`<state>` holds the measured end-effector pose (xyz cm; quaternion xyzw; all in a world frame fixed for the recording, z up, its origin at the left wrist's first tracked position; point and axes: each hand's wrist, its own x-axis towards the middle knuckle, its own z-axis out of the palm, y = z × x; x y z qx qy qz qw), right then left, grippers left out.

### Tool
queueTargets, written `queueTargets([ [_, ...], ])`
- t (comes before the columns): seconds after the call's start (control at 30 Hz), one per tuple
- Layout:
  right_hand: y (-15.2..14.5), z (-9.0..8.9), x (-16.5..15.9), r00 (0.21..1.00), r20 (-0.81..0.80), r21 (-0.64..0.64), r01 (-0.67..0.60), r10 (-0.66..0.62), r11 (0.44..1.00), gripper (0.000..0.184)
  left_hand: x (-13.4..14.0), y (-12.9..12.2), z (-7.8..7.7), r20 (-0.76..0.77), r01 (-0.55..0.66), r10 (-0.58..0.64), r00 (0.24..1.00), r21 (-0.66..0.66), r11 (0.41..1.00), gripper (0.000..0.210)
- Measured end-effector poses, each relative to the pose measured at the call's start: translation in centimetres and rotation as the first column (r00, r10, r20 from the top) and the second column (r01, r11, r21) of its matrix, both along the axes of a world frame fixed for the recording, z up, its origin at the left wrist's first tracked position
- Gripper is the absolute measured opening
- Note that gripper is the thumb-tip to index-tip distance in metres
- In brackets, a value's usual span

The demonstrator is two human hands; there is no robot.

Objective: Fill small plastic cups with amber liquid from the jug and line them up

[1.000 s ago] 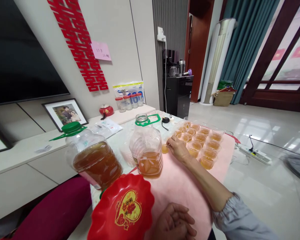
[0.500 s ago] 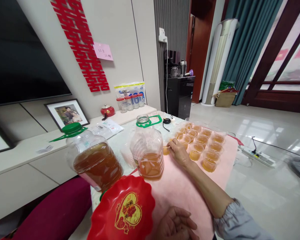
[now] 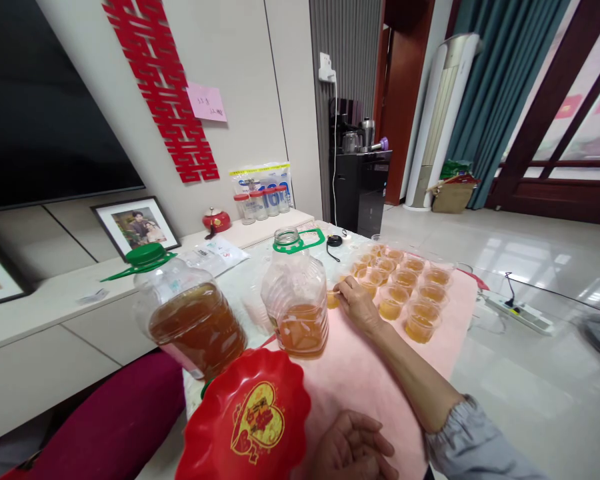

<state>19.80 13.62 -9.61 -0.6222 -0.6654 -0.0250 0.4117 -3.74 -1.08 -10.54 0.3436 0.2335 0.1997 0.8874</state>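
Observation:
Reaching across the pink cloth, my right hand (image 3: 359, 305) has its fingers closed on the rim of a clear plastic cup (image 3: 333, 300) holding amber liquid. My fingers partly cover that cup. Several more cups of amber liquid (image 3: 393, 305) stand in rows to the right of it. My left hand (image 3: 354, 448) rests low at the front, fingers loosely curled and apart, with nothing visible in it. Just left of my right hand is an uncapped plastic jug (image 3: 300, 320), part full of amber liquid. A fuller jug (image 3: 200, 323) with a green cap stands farther left.
A red scalloped plate (image 3: 215, 427) lies at the front left, near my left hand. Behind the jugs are a black tape measure (image 3: 335, 241), a plastic packet (image 3: 215, 255) and lidded glass jars (image 3: 261, 207). A power strip (image 3: 523, 313) lies on the floor at right.
Both hands hold nearly the same pose; my right fingers stay at the cup. The whole view has shifted very slightly.

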Motion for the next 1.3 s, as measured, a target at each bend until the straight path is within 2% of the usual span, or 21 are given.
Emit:
queueTargets([
  [0.2,-1.9,-0.2,-0.2,0.993,-0.106,0.031,0.06,-0.057,0.998,0.04,0.1,-0.1,0.5,-0.035,-0.004,0.004,0.999,0.004,1.0,0.068],
  [0.37,-3.6,-1.4,-1.0,0.971,-0.214,0.005,0.105,-0.102,0.994,0.04,-0.2,0.0,0.5,-0.04,0.011,-0.01,0.999,0.021,1.0,0.066],
  [0.53,-4.9,-2.8,-2.0,0.956,-0.283,-0.092,0.05,-0.074,0.995,0.032,-0.2,-0.3,-0.4,0.013,0.007,-0.007,1.0,0.05,0.999,0.058],
  [0.63,-5.1,-3.3,-2.0,0.955,-0.293,-0.152,0.007,-0.052,0.988,0.031,-0.2,-0.5,-0.5,0.019,0.032,-0.034,0.999,0.109,0.994,0.069],
  [0.7,-5.0,-3.5,-1.8,0.955,-0.294,-0.181,-0.012,-0.043,0.983,0.031,-0.8,-0.7,0.6,-0.007,0.067,-0.066,0.998,0.156,0.986,0.079],
  [0.8,-4.9,-3.8,-1.6,0.955,-0.293,-0.211,-0.03,-0.034,0.977,0.031,-3.2,-0.5,4.5,-0.031,0.061,-0.055,0.998,0.278,0.959,0.074],
  [0.83,-4.8,-3.9,-1.5,0.955,-0.293,-0.22,-0.033,-0.034,0.975,0.031,-4.4,-0.1,6.3,-0.085,0.093,-0.067,0.994,0.351,0.932,0.062],
  [0.87,-4.8,-4.0,-1.5,0.955,-0.293,-0.228,-0.036,-0.034,0.973,0.031,-5.5,0.4,8.1,-0.148,0.037,0.039,0.988,0.478,0.877,0.045],
  [0.9,-4.7,-4.1,-1.5,0.955,-0.294,-0.236,-0.038,-0.034,0.971,0.032,-6.7,1.2,9.9,-0.192,-0.037,0.19,0.963,0.603,0.797,0.032],
  [0.93,-4.7,-4.1,-1.5,0.955,-0.293,-0.245,-0.041,-0.033,0.969,0.032,-7.7,2.3,11.6,-0.251,-0.089,0.337,0.908,0.669,0.737,0.026],
  [0.97,-4.7,-4.1,-1.5,0.956,-0.293,-0.253,-0.045,-0.032,0.966,0.032,-8.6,3.5,13.1,-0.315,-0.089,0.434,0.844,0.715,0.694,0.028],
  [1.0,-4.7,-4.1,-1.5,0.956,-0.293,-0.261,-0.049,-0.03,0.964,0.032,-9.3,4.8,14.4,-0.371,-0.062,0.549,0.749,0.786,0.615,0.031],
  [1.03,-4.7,-4.1,-1.5,0.956,-0.292,-0.267,-0.054,-0.028,0.962,0.032,-9.7,6.2,15.4,-0.399,0.042,0.651,0.646,0.87,0.491,0.03],
  [1.07,-4.7,-4.1,-1.5,0.956,-0.292,-0.273,-0.058,-0.025,0.96,0.032,-9.9,7.6,16.1,-0.414,0.2,0.725,0.551,0.909,0.366,0.031],
  [1.13,-4.6,-4.0,-1.6,0.957,-0.29,-0.282,-0.067,-0.019,0.957,0.032,-9.6,10.1,17.0,-0.41,0.323,0.781,0.472,0.904,0.279,0.033],
  [1.17,-4.6,-3.9,-1.6,0.957,-0.289,-0.286,-0.07,-0.016,0.956,0.032,-9.2,11.1,17.1,-0.414,0.372,0.794,0.445,0.892,0.257,0.037],
  [1.3,-4.6,-3.7,-1.7,0.961,-0.277,-0.297,-0.074,-0.012,0.952,0.031,-7.3,14.1,16.6,-0.471,0.528,0.804,0.364,0.815,0.238,0.045],
])
